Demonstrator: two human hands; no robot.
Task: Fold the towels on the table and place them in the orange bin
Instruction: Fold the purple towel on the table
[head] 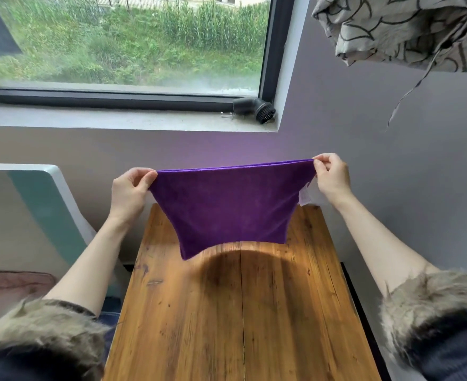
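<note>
The left hand [130, 188] and the right hand [331, 177] each pinch a top corner of the purple towel [226, 207], holding it up over the far end of the bench [226, 312]. It looks doubled over once. More folding is left, and no orange bin shows.

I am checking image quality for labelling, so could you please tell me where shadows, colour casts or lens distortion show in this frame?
Head view: the held purple towel throws a dark rounded shadow on the wooden plank table; a violet tint shows on the grey wall behind the towel; the dark window frame bows from wide-angle distortion.
</note>
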